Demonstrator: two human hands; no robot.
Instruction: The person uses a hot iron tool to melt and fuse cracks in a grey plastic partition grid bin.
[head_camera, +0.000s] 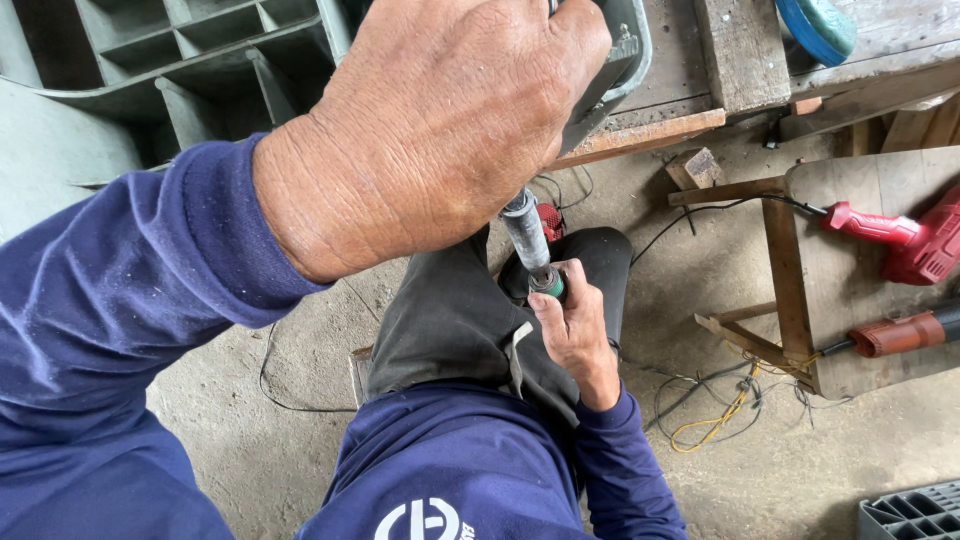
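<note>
My left hand (440, 120) fills the upper middle of the view, fist closed over the top end of a grey cylindrical power tool (527, 235); what lies under the palm is hidden. The tool's body slants down from that fist toward my lap. My right hand (577, 335) grips its lower end, fingers wrapped around a green tip (555, 288). Both arms wear blue sleeves, and my knees in dark trousers (450, 310) are below the tool. A grey-green ribbed metal casting (190, 60) lies just beyond my left hand.
A wooden board (860, 250) on the right carries a red power drill (900, 235) and a second red-handled tool (900, 333). Black and yellow wires (715, 420) trail over the concrete floor. A wooden plank (740, 45) crosses the top, and a grey plastic crate (915, 512) sits at bottom right.
</note>
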